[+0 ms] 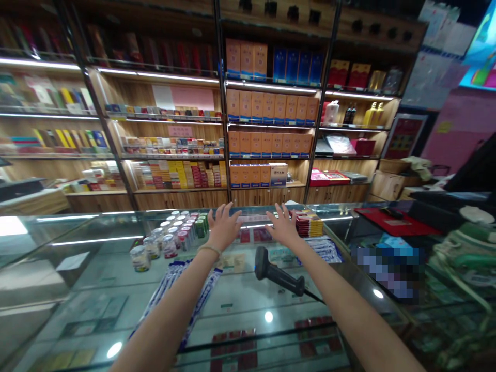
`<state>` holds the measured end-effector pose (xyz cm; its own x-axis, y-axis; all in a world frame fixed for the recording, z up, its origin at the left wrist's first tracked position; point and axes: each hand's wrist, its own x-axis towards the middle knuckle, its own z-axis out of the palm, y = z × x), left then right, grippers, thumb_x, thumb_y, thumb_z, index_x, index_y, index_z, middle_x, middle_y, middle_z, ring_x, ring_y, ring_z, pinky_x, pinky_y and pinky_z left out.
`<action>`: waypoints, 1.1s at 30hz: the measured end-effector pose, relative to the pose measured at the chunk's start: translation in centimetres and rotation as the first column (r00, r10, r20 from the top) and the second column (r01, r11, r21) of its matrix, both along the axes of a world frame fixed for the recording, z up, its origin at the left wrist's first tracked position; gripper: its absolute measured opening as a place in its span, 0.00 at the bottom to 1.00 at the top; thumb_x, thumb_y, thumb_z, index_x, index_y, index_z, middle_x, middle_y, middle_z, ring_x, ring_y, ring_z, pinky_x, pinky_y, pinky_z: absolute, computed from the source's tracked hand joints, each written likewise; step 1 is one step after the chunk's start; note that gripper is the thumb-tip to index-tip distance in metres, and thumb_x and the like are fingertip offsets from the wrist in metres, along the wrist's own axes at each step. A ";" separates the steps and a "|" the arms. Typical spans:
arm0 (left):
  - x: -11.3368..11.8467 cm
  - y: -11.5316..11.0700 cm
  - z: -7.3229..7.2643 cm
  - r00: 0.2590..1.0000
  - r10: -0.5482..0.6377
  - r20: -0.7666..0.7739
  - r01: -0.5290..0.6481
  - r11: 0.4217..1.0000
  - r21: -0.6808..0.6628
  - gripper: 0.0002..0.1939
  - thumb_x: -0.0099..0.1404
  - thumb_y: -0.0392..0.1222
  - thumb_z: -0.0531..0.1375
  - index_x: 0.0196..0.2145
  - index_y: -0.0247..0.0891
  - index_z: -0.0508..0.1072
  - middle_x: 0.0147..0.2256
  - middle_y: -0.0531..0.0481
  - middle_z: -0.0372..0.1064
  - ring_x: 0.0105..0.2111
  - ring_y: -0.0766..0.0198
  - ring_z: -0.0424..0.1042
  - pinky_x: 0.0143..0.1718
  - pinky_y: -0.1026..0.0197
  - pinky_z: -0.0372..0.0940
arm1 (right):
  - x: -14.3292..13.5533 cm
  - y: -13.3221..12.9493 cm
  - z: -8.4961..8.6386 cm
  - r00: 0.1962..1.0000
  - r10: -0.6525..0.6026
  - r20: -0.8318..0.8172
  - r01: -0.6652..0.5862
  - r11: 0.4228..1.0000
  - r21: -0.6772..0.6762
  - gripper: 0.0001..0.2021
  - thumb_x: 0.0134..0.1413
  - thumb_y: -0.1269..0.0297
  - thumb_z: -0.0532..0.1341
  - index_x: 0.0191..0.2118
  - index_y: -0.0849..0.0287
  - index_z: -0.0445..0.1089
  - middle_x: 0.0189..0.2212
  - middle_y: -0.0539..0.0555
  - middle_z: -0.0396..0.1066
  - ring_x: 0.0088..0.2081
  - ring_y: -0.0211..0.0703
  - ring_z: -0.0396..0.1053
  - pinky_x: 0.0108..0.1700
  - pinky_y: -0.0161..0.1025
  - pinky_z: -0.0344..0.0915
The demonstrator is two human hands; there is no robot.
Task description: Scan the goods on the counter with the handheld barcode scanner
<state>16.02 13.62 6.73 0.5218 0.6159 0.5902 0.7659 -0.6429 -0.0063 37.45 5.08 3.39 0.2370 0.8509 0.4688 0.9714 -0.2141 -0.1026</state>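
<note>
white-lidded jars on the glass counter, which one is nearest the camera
The round white-lidded jar at the group's front left corner: it stands leftmost and lowest in the picture, with the others farther back or to its right.

A thin, pale, ring-shaped bracelet (210,250), possibly beaded though blur hides its material, circles the wrist below the left hand (223,226). Both slender, tapering forearms (172,305) are bare.

The left forearm (182,294) and right forearm (337,289) stretch bare over the surface (112,263), closer together toward its far edge. Near that edge, the left hand (225,226) and right hand (284,228) stand apart, backs showing, wrists nearly straight, fingers spread, thumbs pointing inward.
</note>
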 end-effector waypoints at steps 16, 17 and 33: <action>8.3 0.6 -1.3 0.996 -0.092 -0.003 0.092 0.993 -0.079 0.20 0.68 0.49 0.58 0.57 0.52 0.75 0.67 0.43 0.59 0.67 0.44 0.55 0.66 0.30 0.46 | 6.2 -0.4 -0.7 0.995 -0.095 -0.009 0.095 0.993 -0.066 0.30 0.62 0.48 0.62 0.67 0.51 0.63 0.74 0.63 0.44 0.74 0.64 0.38 0.67 0.71 0.37; 8.8 0.7 -1.4 0.995 -0.098 -0.011 0.096 0.991 -0.091 0.21 0.68 0.49 0.57 0.58 0.53 0.74 0.68 0.43 0.58 0.67 0.44 0.54 0.66 0.30 0.46 | 6.2 -0.2 -0.7 0.995 -0.095 -0.019 0.093 0.993 -0.073 0.30 0.62 0.48 0.62 0.67 0.51 0.63 0.74 0.63 0.44 0.74 0.64 0.37 0.67 0.71 0.37; 13.4 2.6 -4.3 0.976 -0.159 -0.147 0.123 0.965 -0.231 0.27 0.65 0.46 0.61 0.61 0.58 0.69 0.70 0.46 0.53 0.68 0.42 0.52 0.65 0.29 0.47 | 5.8 1.6 -1.9 0.996 -0.069 -0.059 0.062 0.993 -0.103 0.30 0.62 0.54 0.61 0.66 0.57 0.63 0.75 0.64 0.38 0.74 0.65 0.35 0.69 0.71 0.33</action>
